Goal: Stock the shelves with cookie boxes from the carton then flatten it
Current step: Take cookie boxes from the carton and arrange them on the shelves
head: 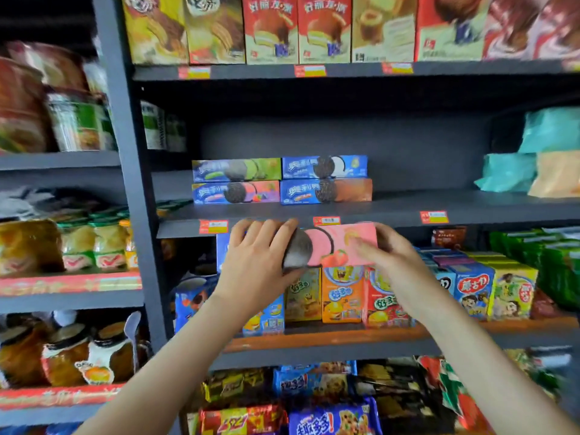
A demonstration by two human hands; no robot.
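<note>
Fingers (pixel 270 229) of left hand (pixel 257 259) curled over left end of pink cookie box (pixel 348 243); right hand (pixel 389 255) clamps right end, detail blurred. Box long axis level, left-to-right between both hands. Shelf board (pixel 423 204) lies just above and beyond fingertips; stacked cookie boxes (pixel 282 180) directly above left hand, which is nearer. Judged: lift, then push forward. Carton not in view.
</note>
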